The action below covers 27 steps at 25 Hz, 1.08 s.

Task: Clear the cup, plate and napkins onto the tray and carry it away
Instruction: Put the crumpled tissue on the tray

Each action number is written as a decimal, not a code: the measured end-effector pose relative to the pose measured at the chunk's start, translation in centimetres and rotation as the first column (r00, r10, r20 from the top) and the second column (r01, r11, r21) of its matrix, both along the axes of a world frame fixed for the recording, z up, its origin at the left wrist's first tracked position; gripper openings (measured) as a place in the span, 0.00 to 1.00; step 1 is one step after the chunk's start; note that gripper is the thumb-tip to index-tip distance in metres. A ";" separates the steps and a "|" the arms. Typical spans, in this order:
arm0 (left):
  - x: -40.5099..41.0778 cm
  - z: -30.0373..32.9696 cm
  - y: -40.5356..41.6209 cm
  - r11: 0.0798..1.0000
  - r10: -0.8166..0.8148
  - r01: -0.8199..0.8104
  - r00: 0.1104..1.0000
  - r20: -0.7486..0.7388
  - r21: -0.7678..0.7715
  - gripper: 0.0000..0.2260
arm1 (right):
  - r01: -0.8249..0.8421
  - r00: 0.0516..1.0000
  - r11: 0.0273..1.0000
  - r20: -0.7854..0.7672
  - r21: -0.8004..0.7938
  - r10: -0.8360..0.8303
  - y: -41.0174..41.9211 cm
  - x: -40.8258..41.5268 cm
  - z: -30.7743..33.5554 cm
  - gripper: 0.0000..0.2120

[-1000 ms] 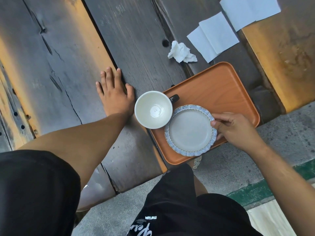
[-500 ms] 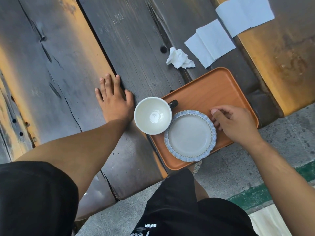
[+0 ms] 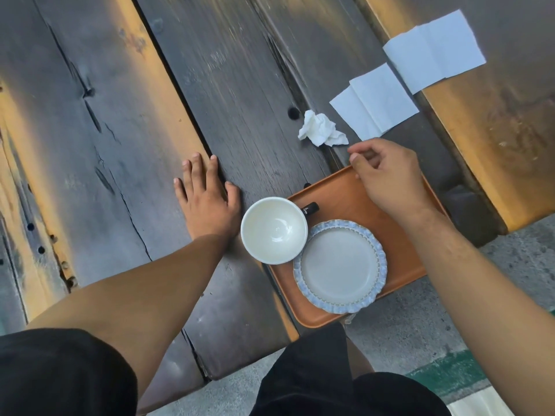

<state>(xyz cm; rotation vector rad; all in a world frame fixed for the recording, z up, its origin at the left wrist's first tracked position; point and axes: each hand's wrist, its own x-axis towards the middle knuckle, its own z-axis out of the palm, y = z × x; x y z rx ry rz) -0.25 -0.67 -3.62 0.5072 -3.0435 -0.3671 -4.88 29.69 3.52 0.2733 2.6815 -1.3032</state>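
An orange tray (image 3: 345,190) lies at the table's near edge and juts over it. On it stand an empty white cup (image 3: 274,230) with a black handle and a grey plate (image 3: 340,265) with a blue frilled rim. A crumpled white napkin (image 3: 321,129) lies on the table just beyond the tray. Two flat unfolded napkins lie farther right, one (image 3: 375,100) nearer and one (image 3: 435,51) farther. My right hand (image 3: 386,175) hovers over the tray's far edge, fingers loosely curled and empty, close to the crumpled napkin. My left hand (image 3: 207,199) rests flat on the table left of the cup.
The table (image 3: 120,115) is made of dark, cracked wooden planks with gaps between them. Grey concrete floor (image 3: 420,325) lies below the near edge, with a green stripe at lower right. My black shorts fill the bottom of the view.
My right hand let go of the plate and moved away across the tray toward the crumpled napkin. The left hand stayed flat on the table.
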 end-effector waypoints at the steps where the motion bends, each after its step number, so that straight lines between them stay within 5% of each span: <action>1: 0.0 -0.1 0.0 1.000 0.002 -0.002 1.000 -0.001 -0.004 0.28 | -0.018 1.000 1.000 -0.009 0.019 0.018 -0.7 -0.7 -0.1 0.09; 10: 0.0 -0.2 -0.1 1.000 0.008 -0.009 1.000 -0.016 -0.008 0.28 | -0.050 0.998 0.965 -0.022 0.256 0.057 -5.5 -5.5 -1.7 0.24; 18: 0.0 0.0 0.1 1.000 0.011 -0.011 1.000 -0.005 -0.010 0.28 | -0.082 0.997 0.949 0.026 0.304 0.078 -5.6 -6.4 -2.6 0.16; 27: -0.1 -0.2 0.0 1.000 0.016 -0.017 1.000 -0.023 -0.018 0.27 | -0.096 0.993 0.981 -0.048 0.170 0.106 -4.0 -4.8 -1.5 0.10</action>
